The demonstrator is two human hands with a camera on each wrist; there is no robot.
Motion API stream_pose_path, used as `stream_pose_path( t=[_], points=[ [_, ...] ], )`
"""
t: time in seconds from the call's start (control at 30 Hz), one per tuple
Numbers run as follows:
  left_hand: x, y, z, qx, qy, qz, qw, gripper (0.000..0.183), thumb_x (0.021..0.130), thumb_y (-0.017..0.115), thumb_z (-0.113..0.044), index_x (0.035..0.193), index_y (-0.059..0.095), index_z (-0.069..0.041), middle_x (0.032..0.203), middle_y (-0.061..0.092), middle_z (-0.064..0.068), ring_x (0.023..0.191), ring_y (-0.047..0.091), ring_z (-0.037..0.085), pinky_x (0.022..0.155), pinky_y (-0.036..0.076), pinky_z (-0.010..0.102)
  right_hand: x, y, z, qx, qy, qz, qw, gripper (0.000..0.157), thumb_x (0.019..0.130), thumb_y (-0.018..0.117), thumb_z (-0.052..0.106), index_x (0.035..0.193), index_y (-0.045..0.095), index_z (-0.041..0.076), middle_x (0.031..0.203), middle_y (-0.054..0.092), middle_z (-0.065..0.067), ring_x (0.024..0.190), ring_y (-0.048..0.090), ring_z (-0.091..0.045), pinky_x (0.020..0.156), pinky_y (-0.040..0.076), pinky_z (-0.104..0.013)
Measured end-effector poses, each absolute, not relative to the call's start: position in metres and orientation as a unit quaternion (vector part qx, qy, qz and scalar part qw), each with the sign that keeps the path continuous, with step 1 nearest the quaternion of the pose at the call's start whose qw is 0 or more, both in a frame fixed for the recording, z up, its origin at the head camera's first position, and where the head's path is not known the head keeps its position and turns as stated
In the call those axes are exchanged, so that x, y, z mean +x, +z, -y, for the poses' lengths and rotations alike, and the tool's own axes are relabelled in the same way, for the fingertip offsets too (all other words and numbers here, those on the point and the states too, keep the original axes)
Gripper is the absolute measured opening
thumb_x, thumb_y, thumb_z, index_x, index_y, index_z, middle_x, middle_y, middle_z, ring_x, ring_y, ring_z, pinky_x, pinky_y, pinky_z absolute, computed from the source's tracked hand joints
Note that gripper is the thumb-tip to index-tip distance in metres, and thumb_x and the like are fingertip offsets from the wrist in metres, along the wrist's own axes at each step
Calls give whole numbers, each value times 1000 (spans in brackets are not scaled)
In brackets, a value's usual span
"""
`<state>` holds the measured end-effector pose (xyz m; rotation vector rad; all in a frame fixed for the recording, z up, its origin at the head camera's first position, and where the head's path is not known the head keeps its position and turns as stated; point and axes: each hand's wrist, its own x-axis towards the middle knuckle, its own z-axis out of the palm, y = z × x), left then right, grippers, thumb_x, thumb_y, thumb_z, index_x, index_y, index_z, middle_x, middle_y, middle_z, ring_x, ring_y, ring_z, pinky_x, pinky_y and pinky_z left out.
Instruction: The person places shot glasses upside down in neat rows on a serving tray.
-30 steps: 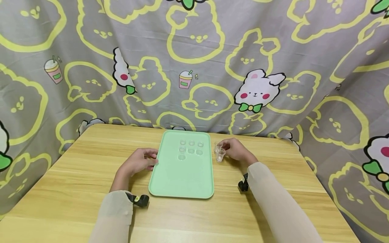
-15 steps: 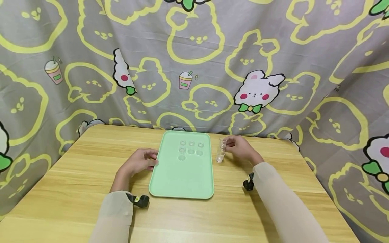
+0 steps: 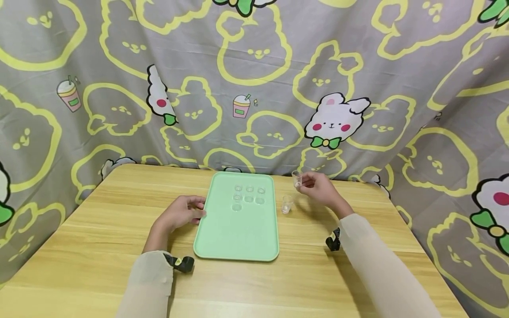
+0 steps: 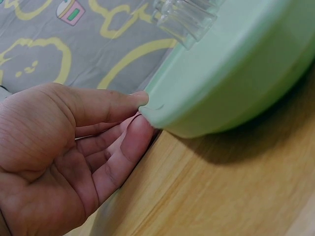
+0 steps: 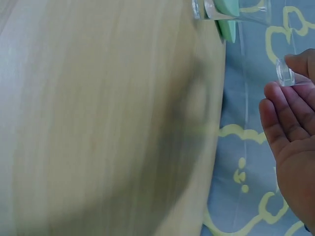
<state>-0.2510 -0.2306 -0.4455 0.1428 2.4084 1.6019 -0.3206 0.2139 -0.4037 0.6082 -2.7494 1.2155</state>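
Observation:
My left hand (image 3: 180, 213) pinches the left rim of a pale green tray (image 3: 234, 240), which lies on the table. In the left wrist view the thumb is on top of the rim and a finger is beneath it. My right hand (image 3: 321, 191) holds a small clear shot glass (image 3: 296, 179) between thumb and fingers, raised above the table beyond the tray's right side. Its thick base (image 5: 284, 73) sticks out past the fingertips in the right wrist view. Another clear shot glass (image 3: 286, 206) stands upright on the table, just right of the tray.
Several shot glasses (image 4: 182, 22) stand in short rows on the far half of the tray. A grey patterned curtain (image 3: 191, 53) hangs along the back of the wooden table (image 3: 119, 229). Black wrist cameras sit at both cuffs.
My right hand has lifted one shot glass from beside the other and carried it up, away and to the right. My left hand and the tray have stayed in place.

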Motion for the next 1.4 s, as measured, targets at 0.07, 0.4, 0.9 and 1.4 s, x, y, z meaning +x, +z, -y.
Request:
stream_pose_path(
  t=[0.07, 0.4, 0.9, 1.4],
  points=[
    [-251, -446, 231, 47, 551, -824, 123, 48, 97, 67, -4, 142, 54, 7, 117, 57, 18, 90, 64, 22, 77, 62, 34, -318, -401, -215, 202, 393, 896, 42, 25, 93, 73, 7, 115, 68, -4, 103, 71, -15, 95, 67, -28, 87, 58, -41],
    [-251, -447, 229, 48, 555, -821, 126, 48, 97, 67, -3, 141, 54, 8, 117, 58, 18, 91, 64, 23, 77, 62, 35, -306, -402, -221, 210, 403, 888, 68, 26, 91, 76, 10, 114, 70, 0, 98, 69, -10, 86, 64, -21, 75, 55, -25],
    [-247, -445, 237, 51, 554, -821, 126, 50, 98, 67, -4, 143, 51, 8, 118, 56, 18, 92, 64, 23, 77, 62, 34, -299, -388, -190, 258, 399, 876, 83, 23, 86, 79, 7, 108, 74, 4, 93, 64, -7, 82, 61, -20, 71, 54, -28],
    [-251, -444, 231, 55, 551, -823, 124, 49, 98, 67, -4, 143, 52, 8, 119, 57, 19, 92, 64, 23, 77, 62, 34, -296, -374, -159, 323, 375, 866, 68, 27, 90, 77, 8, 115, 72, 0, 99, 68, -8, 86, 63, -19, 81, 60, -44]
  ],
)
